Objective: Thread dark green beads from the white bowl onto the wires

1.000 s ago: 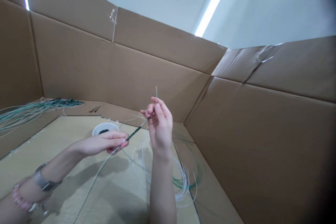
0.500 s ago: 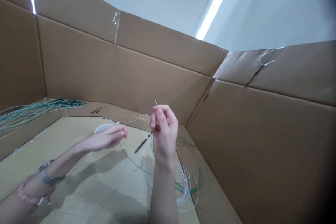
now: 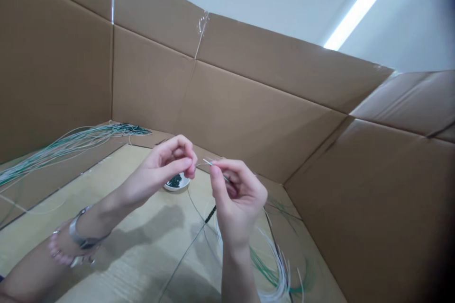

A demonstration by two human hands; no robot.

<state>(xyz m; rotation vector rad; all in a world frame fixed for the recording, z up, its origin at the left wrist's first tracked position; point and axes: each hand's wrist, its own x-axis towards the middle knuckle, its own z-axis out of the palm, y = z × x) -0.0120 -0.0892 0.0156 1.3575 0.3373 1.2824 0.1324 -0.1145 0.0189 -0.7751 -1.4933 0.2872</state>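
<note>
Since 0.5 s ago the view has swung left & both hands have closed in toward each other; the bead run now hangs lower, below the right wrist.

Cardboard walls [image 3: 249, 104] ring the desk [image 3: 106, 218] on all sides, prob. to stop loose bits rolling off. Long bundle of green/white wires [image 3: 71, 144] lies along the left ledge, apart from the hands. Coil of white & green wire [image 3: 273, 270] sits on the desk near the right forearm, within easy reach.

Left hand [image 3: 167, 168], w/ watch and bead bracelet at the wrist, is raised over the white dish [image 3: 177, 183] of dark beads; its fingers are pinched together at the tips, whether on a bead can't tell, too small. Right hand [image 3: 236, 196] has thumb & forefinger clamped on a thin wire [image 3: 213, 165].

Wire's free tip pokes out of the pinch toward the left hand, up and to the left; its long axis then drops down-left below the hand, w/ a short run of dark beads [image 3: 210, 214] on it, and trails across the desk. Held tip-high, prob. so the beads slide down and stay on.
</note>
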